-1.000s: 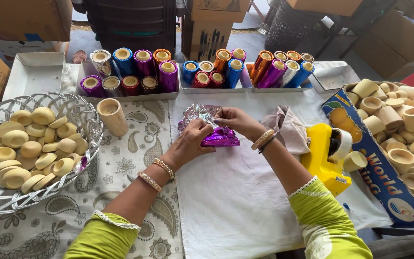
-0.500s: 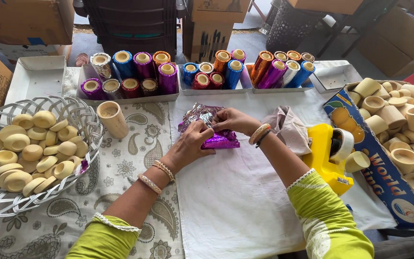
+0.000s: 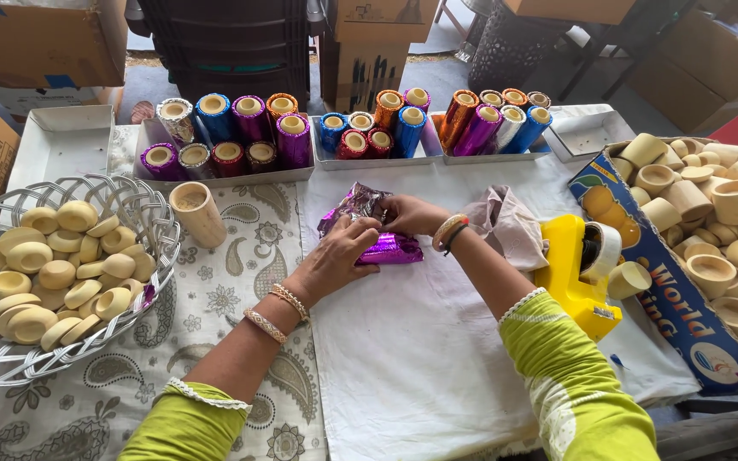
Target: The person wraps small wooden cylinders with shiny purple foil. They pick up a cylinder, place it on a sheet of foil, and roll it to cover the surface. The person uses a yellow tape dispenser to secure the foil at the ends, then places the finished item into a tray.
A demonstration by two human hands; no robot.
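A shiny purple foil sheet [image 3: 386, 248] is wrapped around a cylinder lying on a white cloth [image 3: 420, 358]. My left hand [image 3: 335, 260] presses down on the wrapped cylinder from the near side. My right hand [image 3: 407, 213] pinches the foil's upper edge just behind it. Both wrists wear bangles. A bare wooden tube [image 3: 198, 213] stands upright to the left of my hands.
Trays of foil-wrapped tubes [image 3: 241, 141] in several colours line the back. A silver wire basket [image 3: 143, 299] of wooden caps sits at left. A yellow tape dispenser [image 3: 578, 273], a crumpled cloth [image 3: 506, 226] and a box of wooden cups [image 3: 711, 248] lie at right.
Both hands stay on the purple foil bundle, shifting slightly as the fingers work the foil. The view has tilted a little; nothing else has moved.
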